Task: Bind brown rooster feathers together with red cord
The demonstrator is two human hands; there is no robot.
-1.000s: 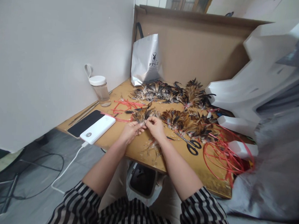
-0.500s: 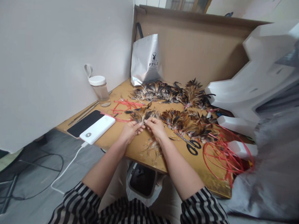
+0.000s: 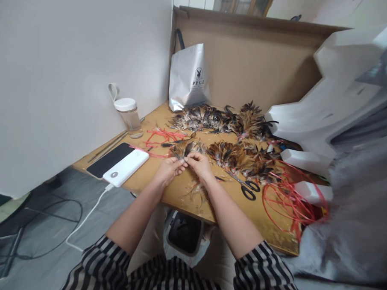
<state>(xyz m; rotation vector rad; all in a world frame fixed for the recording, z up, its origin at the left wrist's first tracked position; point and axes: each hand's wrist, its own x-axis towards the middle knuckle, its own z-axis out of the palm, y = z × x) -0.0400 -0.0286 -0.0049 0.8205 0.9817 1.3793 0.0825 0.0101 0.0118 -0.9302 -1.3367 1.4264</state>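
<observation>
My left hand (image 3: 169, 169) and my right hand (image 3: 199, 164) meet over the front of the wooden table, fingertips pinched together. Between them is the base of a small bunch of brown and black feathers (image 3: 182, 148), fanning out away from me. Just beyond my right hand lies a row of feather bunches (image 3: 244, 158), brown and dark. A second feather pile (image 3: 210, 119) stretches along the back. Scissors with black handles (image 3: 247, 190) rest to the right of my right hand. Loose feather scraps (image 3: 198, 191) lie under my right wrist.
Red plastic strips (image 3: 160, 137) lie at left, with a larger tangle (image 3: 293, 205) at the right edge. A phone (image 3: 111, 160), a white power bank (image 3: 126, 167) and a lidded cup (image 3: 129, 116) stand left. Behind is a silver bag (image 3: 188, 80); below, a dark bin (image 3: 185, 233).
My hands stay pinched at the bunch's base, shifting very slightly left. The feathers between them sit a little lower and have changed shape slightly.
</observation>
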